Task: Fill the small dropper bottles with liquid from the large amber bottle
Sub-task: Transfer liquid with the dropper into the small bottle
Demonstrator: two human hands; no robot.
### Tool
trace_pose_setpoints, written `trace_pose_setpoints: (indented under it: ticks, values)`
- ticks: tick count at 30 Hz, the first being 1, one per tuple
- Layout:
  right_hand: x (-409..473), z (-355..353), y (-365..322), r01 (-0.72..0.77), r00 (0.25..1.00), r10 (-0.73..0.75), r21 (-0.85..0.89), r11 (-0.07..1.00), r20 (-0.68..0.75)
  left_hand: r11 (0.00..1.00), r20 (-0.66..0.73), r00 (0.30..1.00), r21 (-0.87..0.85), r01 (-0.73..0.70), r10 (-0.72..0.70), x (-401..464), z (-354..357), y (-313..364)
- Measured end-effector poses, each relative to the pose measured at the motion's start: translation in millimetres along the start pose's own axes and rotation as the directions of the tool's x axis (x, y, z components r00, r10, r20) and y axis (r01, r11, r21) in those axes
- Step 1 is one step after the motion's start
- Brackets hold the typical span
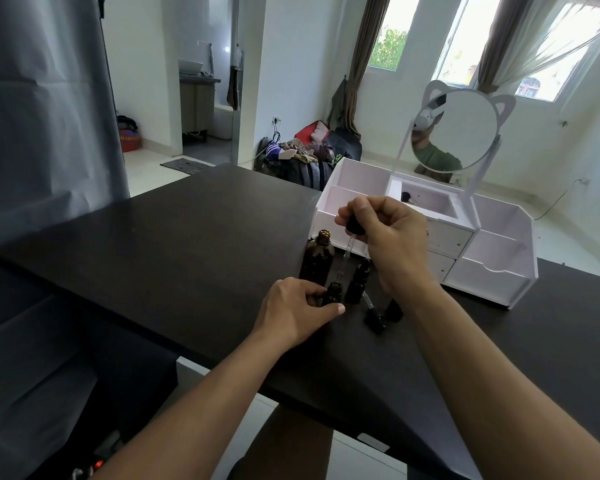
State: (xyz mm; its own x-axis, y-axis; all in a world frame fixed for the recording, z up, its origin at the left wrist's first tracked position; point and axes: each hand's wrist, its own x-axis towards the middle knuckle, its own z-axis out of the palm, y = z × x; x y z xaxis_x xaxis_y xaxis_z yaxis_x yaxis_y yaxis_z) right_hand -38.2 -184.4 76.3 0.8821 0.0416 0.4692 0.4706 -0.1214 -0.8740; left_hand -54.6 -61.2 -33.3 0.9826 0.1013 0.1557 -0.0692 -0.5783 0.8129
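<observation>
The large amber bottle (317,259) stands uncapped on the black table (174,251). Just in front of it my left hand (297,311) holds a small dark dropper bottle (333,293) between fingers and thumb. My right hand (390,237) pinches the black bulb of a glass dropper (350,245), whose tip points down toward the small bottle's mouth. A second small bottle (359,280) with its cap on stands to the right. A loose dropper cap (373,315) lies on the table beside another small dark bottle (394,310), partly hidden by my right wrist.
A white desk organiser (492,268) with drawers and a cat-ear mirror (456,133) stands just behind my right hand. The table's near edge runs across the lower view. Grey curtain hangs at the left; bags lie on the floor beyond.
</observation>
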Motion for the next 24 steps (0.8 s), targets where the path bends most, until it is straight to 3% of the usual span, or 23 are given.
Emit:
trace_pose_setpoints:
  ticks: [24]
  values:
    - [-2.2,0.2,3.1,-0.018,0.999,0.014,0.073,0.997,0.051,1.0,0.005,1.0,0.007,-0.027,0.027,-2.3,-2.2,3.0]
